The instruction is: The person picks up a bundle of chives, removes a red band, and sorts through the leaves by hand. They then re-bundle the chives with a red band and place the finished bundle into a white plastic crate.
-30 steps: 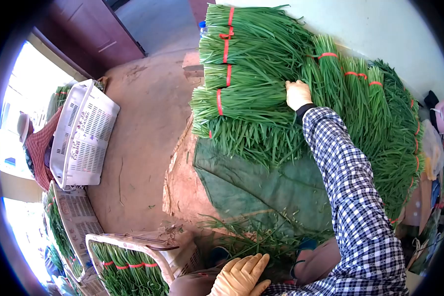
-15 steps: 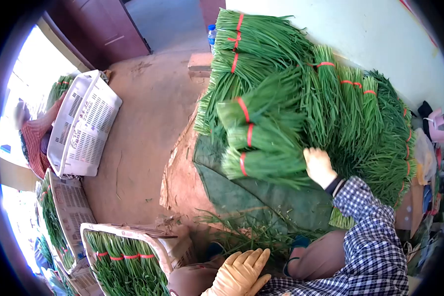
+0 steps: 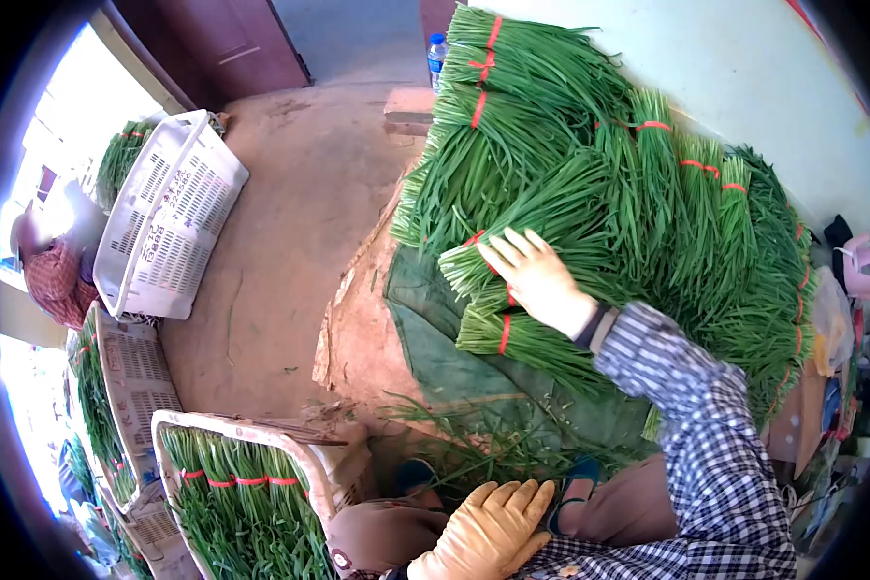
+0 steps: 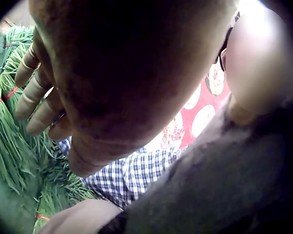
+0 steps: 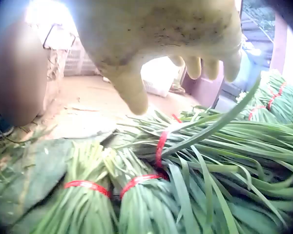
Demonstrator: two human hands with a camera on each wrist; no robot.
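My gloved right hand (image 3: 541, 285) reaches over bundles of garlic chives at the near side of the pile, fingers straight and spread. In the right wrist view its thumb (image 5: 132, 92) points down close over a red-banded bundle (image 5: 219, 146). Nearer me in the head view lies another chive bundle (image 3: 527, 340) with a red band, on the green sheet. My left hand (image 3: 493, 532), also gloved, lies low in front of my body by my leg, fingers extended, holding nothing. Its fingers (image 4: 31, 100) hang loosely in the left wrist view.
The large chive pile (image 3: 532, 68) runs along the wall to the right. A crate (image 3: 155, 420) packed with chive bundles stands at lower left, and a white crate (image 3: 179, 222) is farther back beside another person. Loose leaves (image 3: 474, 449) litter the floor by my feet.
My right hand moved from the pile toward me, and several bundles slid nearer over the green sheet. It then rose back over them with spread fingers. The left hand stays low.
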